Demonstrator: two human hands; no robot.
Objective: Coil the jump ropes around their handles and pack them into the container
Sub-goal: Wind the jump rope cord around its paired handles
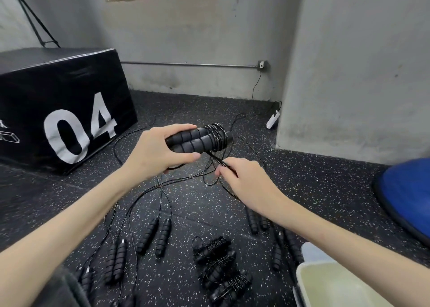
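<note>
My left hand [158,151] grips a pair of black foam handles [197,139] held together, with several turns of thin black rope [217,135] wound around their right end. Just below, my right hand [242,178] pinches the loose rope where it leaves the coil. The rest of that rope hangs down and trails over the floor. Three coiled jump ropes [220,269] lie on the floor below. Uncoiled handle pairs lie at the left [153,235] and right [256,218]. A pale container [330,283] stands open at the lower right.
A black box marked 04 [62,106] stands at the left. A blue dome trainer [407,195] sits at the right. Grey walls close the back and right. Loose ropes cross the speckled black floor [197,204]. A white power strip [273,119] lies by the wall corner.
</note>
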